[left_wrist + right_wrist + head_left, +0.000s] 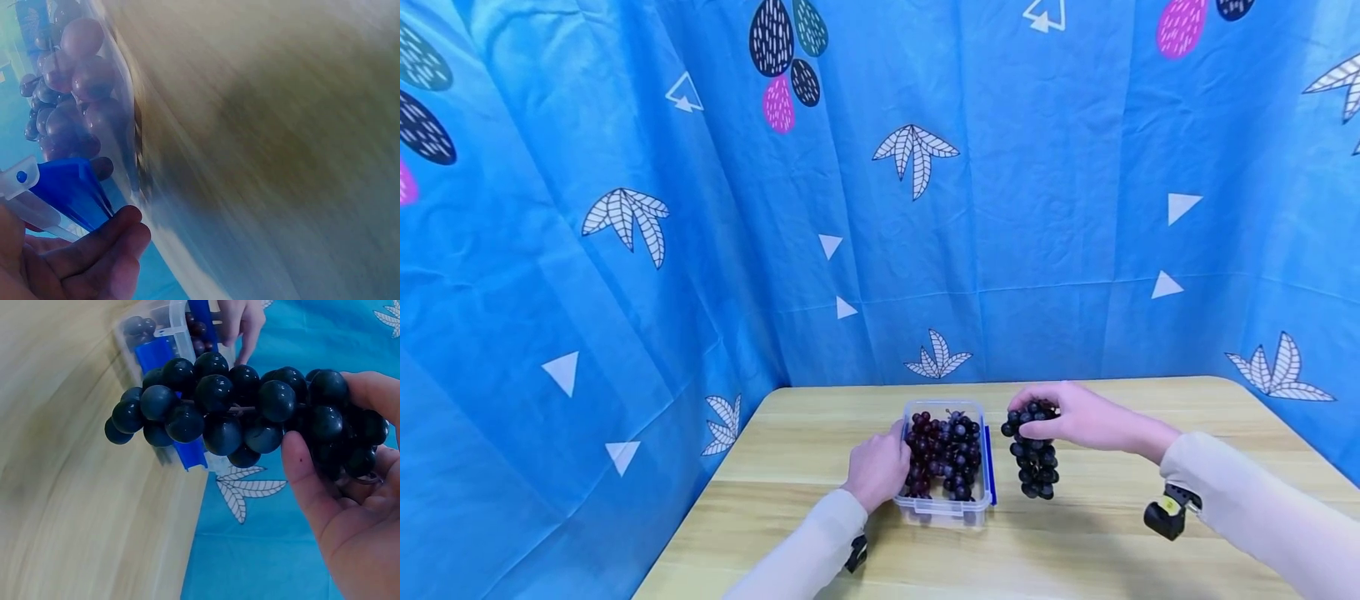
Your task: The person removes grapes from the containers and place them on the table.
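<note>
On the pale wood-grain table, a clear rectangular plastic box of dark red-purple grapes stands at lower centre. Right of it, a long black grape bunch hangs, long axis near-vertical, tip toward the frame's bottom. The left hand grips the box's left side; the right hand pinches the bunch's top.

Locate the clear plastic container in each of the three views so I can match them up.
Head: clear plastic container low in the picture, slightly right of centre, on the table.
Left wrist: upper left, with grapes showing through its wall.
Right wrist: top, left of centre, partly behind the held grape bunch.
Shared landmark: the left hand, at the container's left in head, bottom left in left wrist, top in right wrist.
</note>
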Motion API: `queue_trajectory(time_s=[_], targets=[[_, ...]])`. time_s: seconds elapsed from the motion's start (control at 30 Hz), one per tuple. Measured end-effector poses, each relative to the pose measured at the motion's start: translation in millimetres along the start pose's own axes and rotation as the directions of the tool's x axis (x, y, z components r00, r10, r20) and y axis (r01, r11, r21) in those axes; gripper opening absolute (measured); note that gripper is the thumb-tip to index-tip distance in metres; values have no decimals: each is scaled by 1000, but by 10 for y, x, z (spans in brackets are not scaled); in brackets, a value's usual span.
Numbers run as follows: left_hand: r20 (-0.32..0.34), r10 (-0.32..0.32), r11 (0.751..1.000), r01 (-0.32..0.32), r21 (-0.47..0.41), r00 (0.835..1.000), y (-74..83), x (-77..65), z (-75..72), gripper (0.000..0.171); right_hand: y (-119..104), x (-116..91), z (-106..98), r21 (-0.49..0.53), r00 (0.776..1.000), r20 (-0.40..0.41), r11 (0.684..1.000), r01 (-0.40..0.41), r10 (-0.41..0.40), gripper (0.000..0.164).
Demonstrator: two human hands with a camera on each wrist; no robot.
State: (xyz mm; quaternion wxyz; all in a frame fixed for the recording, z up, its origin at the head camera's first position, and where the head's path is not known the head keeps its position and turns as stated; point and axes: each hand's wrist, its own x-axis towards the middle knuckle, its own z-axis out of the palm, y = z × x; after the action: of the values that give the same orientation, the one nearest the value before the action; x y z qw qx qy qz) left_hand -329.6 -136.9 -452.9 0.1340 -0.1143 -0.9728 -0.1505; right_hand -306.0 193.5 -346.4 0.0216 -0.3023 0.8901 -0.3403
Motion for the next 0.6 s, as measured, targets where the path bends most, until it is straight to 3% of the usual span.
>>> queue_trajectory(time_s=[0.23,0.6], targets=[[-5,13,1000,-12,27,1000,-1,6,-2,47,73,-33,89,26,999,16,999,36,-36,29],[-10,11,999,-11,41,1000,-3,5,-7,46,165,-42,223,113,998,57,994,-10,4,31]])
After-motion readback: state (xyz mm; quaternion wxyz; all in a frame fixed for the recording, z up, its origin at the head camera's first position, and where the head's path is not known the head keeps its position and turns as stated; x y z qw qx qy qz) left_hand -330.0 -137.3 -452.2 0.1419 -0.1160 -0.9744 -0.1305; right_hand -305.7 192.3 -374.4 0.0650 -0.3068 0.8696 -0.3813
